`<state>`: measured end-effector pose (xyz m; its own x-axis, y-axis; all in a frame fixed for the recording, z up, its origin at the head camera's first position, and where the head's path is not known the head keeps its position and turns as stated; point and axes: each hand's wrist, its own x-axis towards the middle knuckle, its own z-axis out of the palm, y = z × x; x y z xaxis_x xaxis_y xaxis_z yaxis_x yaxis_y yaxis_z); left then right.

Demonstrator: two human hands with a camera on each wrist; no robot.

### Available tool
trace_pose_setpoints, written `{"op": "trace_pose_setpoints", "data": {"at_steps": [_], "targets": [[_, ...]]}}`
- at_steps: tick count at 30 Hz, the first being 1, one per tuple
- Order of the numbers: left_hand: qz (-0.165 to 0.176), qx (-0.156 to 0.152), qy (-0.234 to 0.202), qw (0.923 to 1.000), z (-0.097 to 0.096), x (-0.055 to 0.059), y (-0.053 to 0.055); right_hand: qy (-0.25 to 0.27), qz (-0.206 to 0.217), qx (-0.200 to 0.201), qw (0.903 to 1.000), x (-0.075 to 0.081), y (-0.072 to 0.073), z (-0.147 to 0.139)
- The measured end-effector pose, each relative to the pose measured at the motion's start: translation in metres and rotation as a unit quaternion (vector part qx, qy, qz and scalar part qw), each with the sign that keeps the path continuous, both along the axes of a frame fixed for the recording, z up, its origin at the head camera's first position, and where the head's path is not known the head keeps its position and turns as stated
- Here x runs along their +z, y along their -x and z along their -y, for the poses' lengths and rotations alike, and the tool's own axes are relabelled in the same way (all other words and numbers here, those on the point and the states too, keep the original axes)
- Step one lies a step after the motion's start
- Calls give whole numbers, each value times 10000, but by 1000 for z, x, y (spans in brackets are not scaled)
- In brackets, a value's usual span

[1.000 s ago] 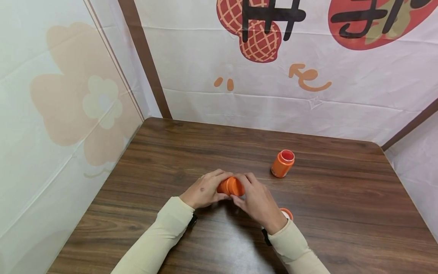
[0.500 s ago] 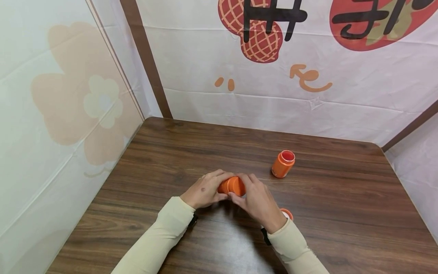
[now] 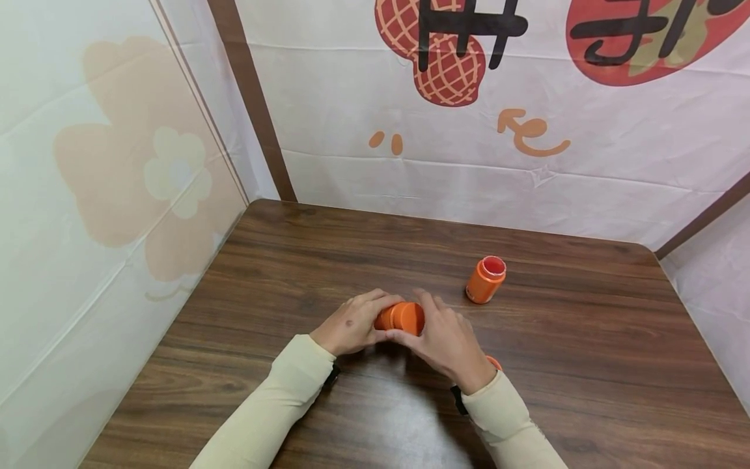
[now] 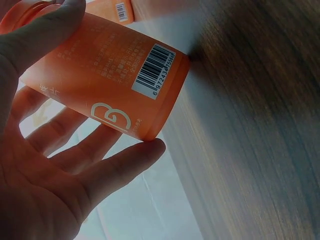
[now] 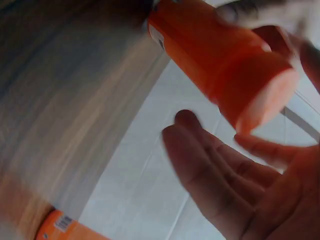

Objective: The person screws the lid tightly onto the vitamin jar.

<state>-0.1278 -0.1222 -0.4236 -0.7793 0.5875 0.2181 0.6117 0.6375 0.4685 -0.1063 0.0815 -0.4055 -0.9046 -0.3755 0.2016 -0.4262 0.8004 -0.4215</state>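
Observation:
My left hand (image 3: 351,324) grips the body of an orange plastic jar (image 4: 115,70), which leans on its side over the table. White print and a barcode show on its wall in the left wrist view. An orange lid (image 3: 413,318) covers the jar's mouth and faces right. Around that lid, my right hand (image 3: 450,337) has its fingers spread, with gaps between most of them and the lid. In the right wrist view one of its fingertips (image 5: 242,140) is right at the lid's edge; that view is blurred.
A second orange jar (image 3: 485,283), uncapped with a red inside, stands upright behind my right hand. Part of an orange rim (image 3: 494,361) shows beside my right wrist, mostly hidden by it. The wooden table (image 3: 328,247) meets white printed cloth (image 3: 457,189) at its back and left.
My right hand's fingers have loosened from the lid and spread, and the hand has shifted slightly right. My left hand and the jar have barely moved.

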Motion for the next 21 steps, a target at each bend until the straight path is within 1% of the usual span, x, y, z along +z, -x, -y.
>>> {"op": "trace_pose_setpoints", "data": {"at_steps": [3, 5, 7, 8, 11, 16, 21], "targets": [[-20, 16, 21, 10000, -1, 0, 0, -289, -183, 444, 9984, 1, 1, -6], [-58, 16, 17, 10000, -1, 0, 0, -363, -394, 769, 9956, 1, 1, -9], [-65, 9, 13, 10000, 0, 0, 0, -373, -595, 950, 9930, 0, 2, -10], [-71, 4, 12, 10000, 0, 0, 0, -349, -657, 978, 9924, 0, 2, -10], [-70, -13, 5, 10000, -1, 0, 0, -266, -702, 857, 9935, -1, 2, -9], [5, 28, 11, 10000, -2, 0, 1, -189, -592, 391, 9973, -4, 3, -5], [42, 71, 21, 10000, -2, 0, 0, -88, -260, -39, 9996, -6, 3, 0]]}}
